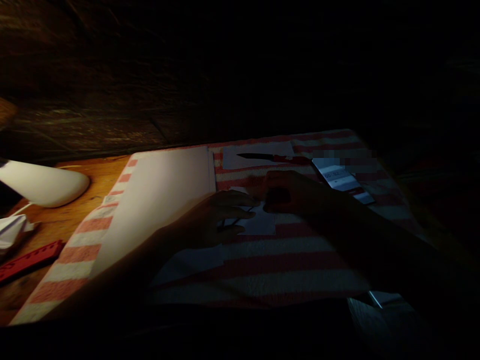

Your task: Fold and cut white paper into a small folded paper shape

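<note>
The scene is very dark. My left hand (213, 220) rests on a small white piece of paper (258, 225) lying on a red and white striped cloth (285, 265), its fingers stretched toward the right. My right hand (292, 192) lies just beyond, fingers curled at the paper's upper edge; what they grip is lost in shadow. A thin dark stick, perhaps a pencil (234, 221), shows under the left fingers.
A large white sheet (165, 195) lies left of the hands. A knife with a red handle (273, 158) rests on paper at the back. A lit phone (341, 180) is at right. A white lamp (41, 182) and red ruler (28, 260) sit far left.
</note>
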Demonstrator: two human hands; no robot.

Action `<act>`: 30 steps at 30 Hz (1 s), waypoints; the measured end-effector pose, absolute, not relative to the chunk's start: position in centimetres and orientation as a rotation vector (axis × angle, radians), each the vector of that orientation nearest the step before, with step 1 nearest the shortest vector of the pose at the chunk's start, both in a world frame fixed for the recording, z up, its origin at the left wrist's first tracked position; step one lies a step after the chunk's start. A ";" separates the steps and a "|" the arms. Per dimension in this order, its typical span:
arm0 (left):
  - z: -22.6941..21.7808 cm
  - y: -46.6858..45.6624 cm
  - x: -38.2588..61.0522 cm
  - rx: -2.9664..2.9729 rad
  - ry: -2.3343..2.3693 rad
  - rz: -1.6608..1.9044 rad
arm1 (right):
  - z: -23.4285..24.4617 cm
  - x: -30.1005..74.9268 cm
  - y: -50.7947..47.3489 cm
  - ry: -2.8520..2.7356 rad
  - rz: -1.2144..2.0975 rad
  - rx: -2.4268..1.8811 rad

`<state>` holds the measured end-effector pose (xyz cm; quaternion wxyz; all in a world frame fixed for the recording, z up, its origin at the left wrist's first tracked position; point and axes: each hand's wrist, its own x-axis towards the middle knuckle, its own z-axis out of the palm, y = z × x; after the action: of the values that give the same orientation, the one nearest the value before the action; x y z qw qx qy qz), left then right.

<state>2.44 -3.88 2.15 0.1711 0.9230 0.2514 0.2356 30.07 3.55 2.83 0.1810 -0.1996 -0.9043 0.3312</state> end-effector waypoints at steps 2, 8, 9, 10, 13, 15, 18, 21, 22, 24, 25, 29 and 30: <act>2.2 -3.9 2.5 2.622 0.712 0.669 | 2.8 30.1 3.6 -2.565 0.894 -0.552; 2.4 -4.1 2.6 2.626 0.726 0.635 | 2.6 30.1 3.6 -2.549 0.909 -0.555; 2.4 -4.1 2.6 2.635 0.722 0.636 | 2.6 30.1 3.6 -2.540 0.920 -0.555; 2.4 -4.1 2.6 2.646 0.721 0.634 | 2.6 30.2 3.6 -2.534 0.933 -0.549; 2.4 -4.1 2.6 2.673 0.731 0.621 | 2.5 30.3 3.6 -2.540 0.961 -0.528; 2.4 -4.1 2.5 2.688 0.732 0.610 | 2.5 30.4 3.7 -2.542 0.966 -0.515; 2.6 -4.1 2.6 2.718 0.728 0.599 | 2.5 30.4 3.8 -2.550 0.953 -0.485; 2.8 -4.3 2.7 2.733 0.743 0.597 | 2.8 30.5 3.9 -2.615 0.837 -0.531; 2.9 -4.3 2.7 2.738 0.747 0.604 | 3.0 30.6 3.9 -2.628 0.780 -0.568; 3.2 -4.4 2.8 2.762 0.747 0.619 | 3.3 30.8 4.1 -2.647 0.687 -0.629; 3.3 -4.4 2.8 2.782 0.744 0.626 | 3.4 30.9 4.1 -2.659 0.647 -0.651; 4.0 -4.6 2.8 2.871 0.720 0.603 | 4.0 31.2 4.3 -2.709 0.515 -0.751; 4.2 -4.7 2.8 2.882 0.716 0.588 | 4.1 31.2 4.3 -2.720 0.501 -0.773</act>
<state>2.80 -4.67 4.16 0.0569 0.9504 0.2362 0.1940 31.25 4.32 4.14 0.1346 -0.2669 -0.9385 0.1727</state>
